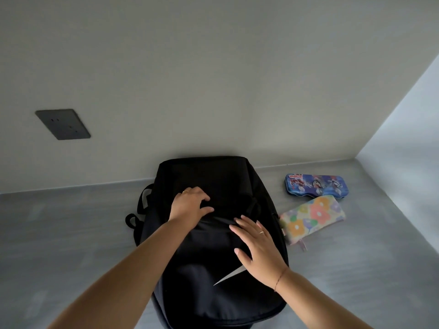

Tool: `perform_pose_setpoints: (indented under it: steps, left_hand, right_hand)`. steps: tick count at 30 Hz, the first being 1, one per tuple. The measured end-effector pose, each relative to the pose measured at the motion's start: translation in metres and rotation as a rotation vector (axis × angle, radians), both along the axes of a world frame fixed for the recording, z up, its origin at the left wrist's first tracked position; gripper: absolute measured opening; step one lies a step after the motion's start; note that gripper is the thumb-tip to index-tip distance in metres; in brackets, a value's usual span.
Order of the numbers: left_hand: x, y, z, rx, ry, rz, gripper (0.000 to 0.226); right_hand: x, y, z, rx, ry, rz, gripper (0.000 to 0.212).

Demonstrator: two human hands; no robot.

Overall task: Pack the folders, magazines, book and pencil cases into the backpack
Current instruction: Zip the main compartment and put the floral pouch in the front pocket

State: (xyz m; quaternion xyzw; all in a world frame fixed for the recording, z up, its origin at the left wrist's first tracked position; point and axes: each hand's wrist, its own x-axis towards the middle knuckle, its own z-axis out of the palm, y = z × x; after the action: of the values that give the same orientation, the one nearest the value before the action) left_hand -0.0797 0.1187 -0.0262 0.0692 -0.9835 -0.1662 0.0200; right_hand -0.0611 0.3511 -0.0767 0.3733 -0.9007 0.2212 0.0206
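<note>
A black backpack [209, 293] lies flat on the grey table, its top end toward the wall. My left hand [190, 205] rests on its upper part, fingers curled on the fabric near the front pocket's edge. My right hand [257, 245] lies flat on the front pocket with its fingers spread, holding nothing. To the right of the bag are two pencil cases: a blue tin one with cartoon figures [317, 185] near the wall, and a soft floral one [313, 217] in front of it, touching the bag's side. No folders, magazines or book are in view.
The grey table [71, 233] meets a white wall at the back and a side wall at the right [403, 150]. A dark socket plate [63, 124] is on the back wall at left. The bag's straps [135, 217] stick out on its left.
</note>
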Motion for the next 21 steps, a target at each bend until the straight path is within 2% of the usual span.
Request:
perform_pose_setpoints:
  steps: [5,7,8,9,11,12,14,15,17,19,20,21]
  left_hand:
    - [-0.005,0.003,0.0,-0.143,0.021,-0.053,0.026]
    - [-0.007,0.001,0.003,-0.072,0.046,0.01,0.021]
    - [-0.009,-0.001,0.007,0.025,0.064,0.076,0.019]
    - [-0.011,-0.003,0.014,0.147,0.085,0.158,0.016]
    - [-0.017,-0.008,0.029,0.404,0.128,0.311,0.015]
    - [-0.019,-0.009,0.036,0.502,0.14,0.356,0.015]
    - [-0.02,-0.007,0.044,0.633,0.142,0.396,0.014]
    - [-0.02,-0.005,0.047,0.682,0.135,0.406,0.013]
    - [-0.021,-0.002,0.048,0.744,0.13,0.421,0.011]
    - [-0.022,-0.001,0.048,0.766,0.132,0.44,0.01]
    - [-0.021,-0.001,0.049,0.769,0.129,0.448,0.01]
    - [-0.021,-0.001,0.049,0.771,0.123,0.456,0.009]
  right_hand:
    - [-0.004,0.001,-0.005,-0.054,0.018,0.048,0.049]
    - [-0.006,0.003,0.004,-0.227,-0.047,0.02,0.045]
    - [-0.009,0.006,0.012,-0.351,-0.08,-0.059,0.042]
    - [-0.015,0.011,0.022,-0.482,-0.093,-0.199,0.04]
    - [-0.037,0.03,0.031,-0.694,-0.187,-0.643,0.04]
    - [-0.05,0.042,0.032,-0.757,-0.295,-0.904,0.045]
    - [-0.079,0.07,0.007,-0.783,-0.641,-1.328,0.068]
    - [-0.089,0.083,-0.011,-0.737,-0.784,-1.438,0.084]
    - [-0.113,0.101,-0.058,-0.677,-0.902,-1.498,0.105]
    - [-0.109,0.091,-0.034,-0.645,-0.966,-1.529,0.098]
    - [-0.106,0.084,-0.018,-0.633,-0.983,-1.516,0.082]
    - [-0.102,0.081,-0.006,-0.649,-0.971,-1.474,0.056]
